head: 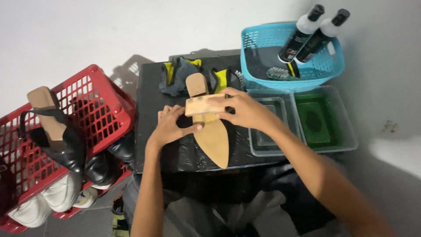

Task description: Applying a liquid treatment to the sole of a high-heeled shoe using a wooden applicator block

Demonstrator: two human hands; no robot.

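A pointed shoe lies sole-up [213, 139] on the black table [151, 109], its tan sole toward me and its block heel [196, 84] at the far end. My left hand [170, 125] rests against the shoe's left side, thumb on the sole. My right hand [243, 107] grips a tan rectangular block [202, 105] that lies across the sole near the heel.
Grey-and-yellow gloves [177, 74] lie behind the shoe. A blue basket [263, 44] at the back right holds two black-capped bottles [307, 33] and a brush [278, 73]. Two clear tubs [346, 127], one holding green liquid, sit on the right. A red basket [94, 94] of shoes stands on the left.
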